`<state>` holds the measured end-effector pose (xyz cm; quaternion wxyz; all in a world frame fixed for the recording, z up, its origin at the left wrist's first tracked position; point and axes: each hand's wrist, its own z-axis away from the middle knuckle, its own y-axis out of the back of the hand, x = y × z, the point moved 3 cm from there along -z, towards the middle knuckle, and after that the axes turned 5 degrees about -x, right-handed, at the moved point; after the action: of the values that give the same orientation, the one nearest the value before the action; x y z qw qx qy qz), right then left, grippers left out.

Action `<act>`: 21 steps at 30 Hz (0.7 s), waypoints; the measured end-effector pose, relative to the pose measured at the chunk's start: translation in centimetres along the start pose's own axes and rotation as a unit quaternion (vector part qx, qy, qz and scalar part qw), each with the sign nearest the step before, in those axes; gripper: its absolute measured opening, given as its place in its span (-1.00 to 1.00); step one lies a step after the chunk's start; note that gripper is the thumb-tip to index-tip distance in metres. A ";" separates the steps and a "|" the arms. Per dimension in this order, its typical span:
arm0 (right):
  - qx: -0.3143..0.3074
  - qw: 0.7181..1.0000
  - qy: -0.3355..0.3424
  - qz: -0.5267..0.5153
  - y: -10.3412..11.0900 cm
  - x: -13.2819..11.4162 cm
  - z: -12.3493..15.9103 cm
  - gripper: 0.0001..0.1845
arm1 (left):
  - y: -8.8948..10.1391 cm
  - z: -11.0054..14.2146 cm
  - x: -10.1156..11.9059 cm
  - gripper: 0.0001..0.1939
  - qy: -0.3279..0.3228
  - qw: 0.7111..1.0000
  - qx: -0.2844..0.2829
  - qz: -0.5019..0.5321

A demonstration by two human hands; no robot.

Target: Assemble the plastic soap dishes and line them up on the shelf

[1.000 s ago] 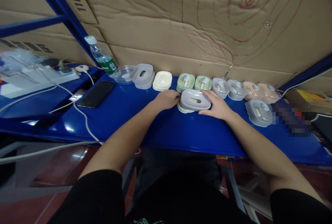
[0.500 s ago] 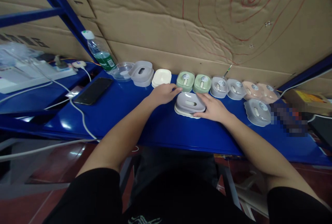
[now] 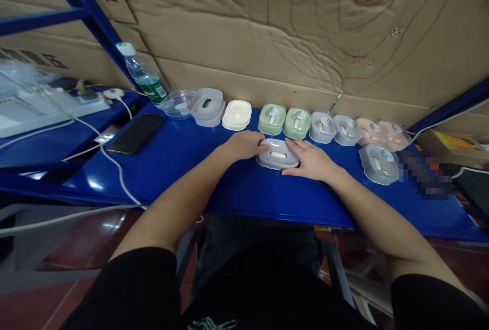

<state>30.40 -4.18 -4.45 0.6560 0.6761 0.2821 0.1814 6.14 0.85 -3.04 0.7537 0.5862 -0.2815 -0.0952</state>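
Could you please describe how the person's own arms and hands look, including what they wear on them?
Both arms have short black sleeves, which end near the elbows. Below the sleeves the forearms are bare. The left hand and the right hand wear no gloves. I see no watch or bracelet on either wrist. Small details, like thin rings, are too small to tell.

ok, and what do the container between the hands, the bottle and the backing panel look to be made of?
Grey container: likely moulded plastic, smooth and glossy; highlights on its lid. Exact type can't be told.
Bottle: clear, shiny plastic, probably thin; see-through body, green label.
Backing panel: cardboard, matte brown; creases and dents across its face. Looks corrugated, but no clear cut edge to confirm.
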 end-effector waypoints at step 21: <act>-0.033 0.999 -0.010 -0.039 0.3 1.3 0.2 0.36 | 8.4 7.5 -16.5 -0.60 0.414 0.869 0.262 0.069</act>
<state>31.58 -3.58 -4.33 0.6877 0.6442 0.2953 0.1578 -13.03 4.86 0.82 0.6241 0.7274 0.0019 0.2853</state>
